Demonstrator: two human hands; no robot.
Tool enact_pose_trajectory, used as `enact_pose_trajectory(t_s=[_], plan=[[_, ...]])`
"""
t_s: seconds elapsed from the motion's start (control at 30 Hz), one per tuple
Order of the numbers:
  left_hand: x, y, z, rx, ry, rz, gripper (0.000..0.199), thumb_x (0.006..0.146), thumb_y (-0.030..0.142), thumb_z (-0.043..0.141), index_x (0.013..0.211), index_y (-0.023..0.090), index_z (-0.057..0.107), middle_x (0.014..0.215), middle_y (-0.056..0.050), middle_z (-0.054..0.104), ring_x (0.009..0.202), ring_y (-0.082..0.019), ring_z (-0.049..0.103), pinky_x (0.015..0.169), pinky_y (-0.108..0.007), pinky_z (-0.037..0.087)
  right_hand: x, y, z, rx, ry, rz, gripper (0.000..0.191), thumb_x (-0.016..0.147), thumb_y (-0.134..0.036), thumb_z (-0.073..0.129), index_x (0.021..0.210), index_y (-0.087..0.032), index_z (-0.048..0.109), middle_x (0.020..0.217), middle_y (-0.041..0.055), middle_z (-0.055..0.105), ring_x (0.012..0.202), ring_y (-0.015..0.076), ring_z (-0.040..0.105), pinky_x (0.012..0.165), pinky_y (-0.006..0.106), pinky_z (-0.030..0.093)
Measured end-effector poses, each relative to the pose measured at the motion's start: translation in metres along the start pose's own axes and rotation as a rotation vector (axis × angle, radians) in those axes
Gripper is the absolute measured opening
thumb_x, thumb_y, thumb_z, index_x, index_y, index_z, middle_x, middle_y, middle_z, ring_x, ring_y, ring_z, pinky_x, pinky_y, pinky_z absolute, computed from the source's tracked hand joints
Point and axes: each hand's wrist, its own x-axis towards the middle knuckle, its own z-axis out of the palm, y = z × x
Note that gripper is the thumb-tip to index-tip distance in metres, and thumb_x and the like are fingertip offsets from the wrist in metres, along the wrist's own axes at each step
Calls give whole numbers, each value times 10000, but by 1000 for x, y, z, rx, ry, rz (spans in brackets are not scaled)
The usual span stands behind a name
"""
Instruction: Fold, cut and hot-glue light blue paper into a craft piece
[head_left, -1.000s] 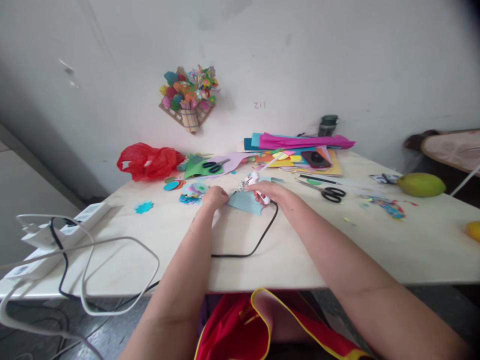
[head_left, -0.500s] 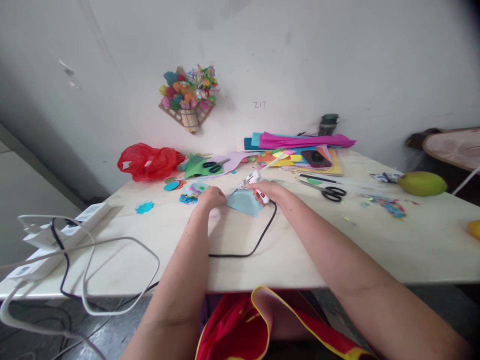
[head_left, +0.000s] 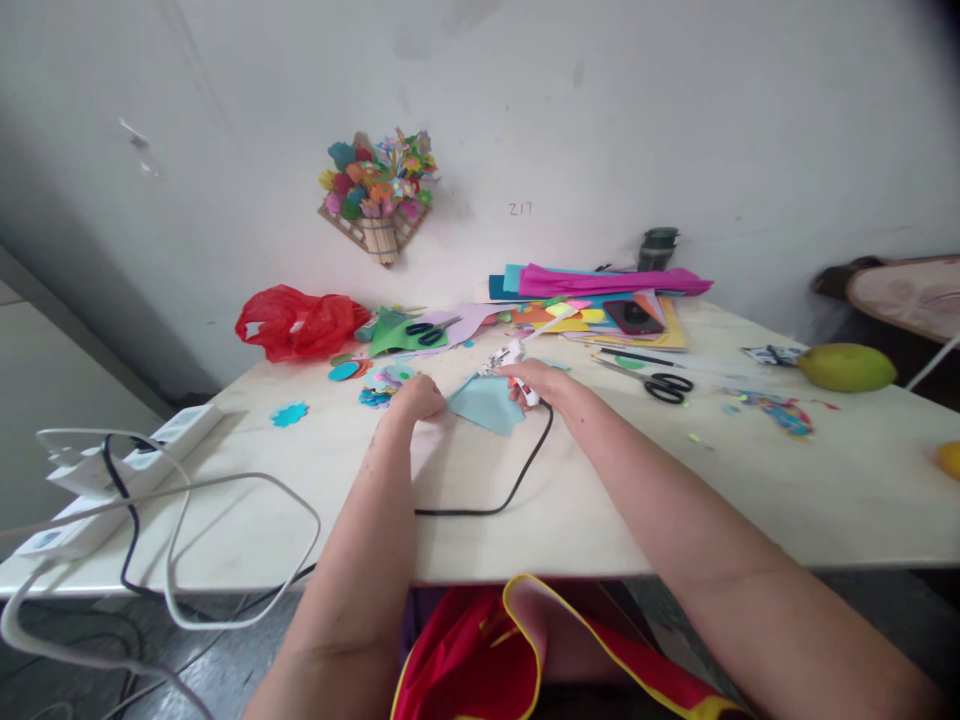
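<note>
My right hand (head_left: 536, 380) is closed around a white glue gun (head_left: 514, 355), with a glue stick (head_left: 551, 323) jutting from its back and a black cord (head_left: 525, 475) trailing toward me. The gun's nozzle end points left, above a light blue sheet (head_left: 487, 405) on the table. On the left, my left hand (head_left: 421, 397) is closed, fingertips pinched on a thin stick (head_left: 463, 388) that reaches toward the nozzle. Its exact kind is too small to make out. Beside this hand lie a blue paper flower pile (head_left: 375, 398) and a pale green paper disc (head_left: 401, 374).
A white power strip (head_left: 75, 520) with looping cables occupies the table's left edge. Scissors (head_left: 664, 388) and a black pencil (head_left: 637, 357) lie to the right, near a green mango (head_left: 847, 367). Behind are a red plastic bag (head_left: 300, 325), coloured sheets and a phone (head_left: 634, 317).
My left hand has shifted slightly left, and the thin stick's near end has moved with it. The glue gun and my right hand stay almost in place.
</note>
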Motion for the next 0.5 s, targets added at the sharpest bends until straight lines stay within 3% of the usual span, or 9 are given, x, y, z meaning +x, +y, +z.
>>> enact_pose_trajectory(t_s=[0.1, 0.23, 0.5], plan=[[2, 2, 4, -31, -43, 0, 168, 575, 163, 563, 702, 168, 674, 714, -68, 685, 683, -180, 627, 597, -221, 456, 0, 0, -2, 5, 45, 34, 352, 717, -467, 611, 694, -135, 497, 469, 31, 581, 307, 94, 454, 310, 217, 399], [3, 7, 6, -59, 7, -13, 199, 607, 168, 559, 764, 178, 681, 743, -66, 685, 705, -169, 626, 625, -225, 461, -2, -1, -3, 36, 85, 23, 368, 728, -485, 595, 732, -129, 502, 481, 35, 590, 299, 87, 445, 300, 206, 377], [3, 11, 8, -79, 69, -20, 230, 633, 187, 551, 819, 193, 686, 782, -63, 686, 761, -168, 625, 664, -234, 462, -1, -3, 6, 26, 15, -35, 402, 720, -520, 587, 688, -126, 512, 473, 37, 587, 308, 90, 455, 303, 208, 381]])
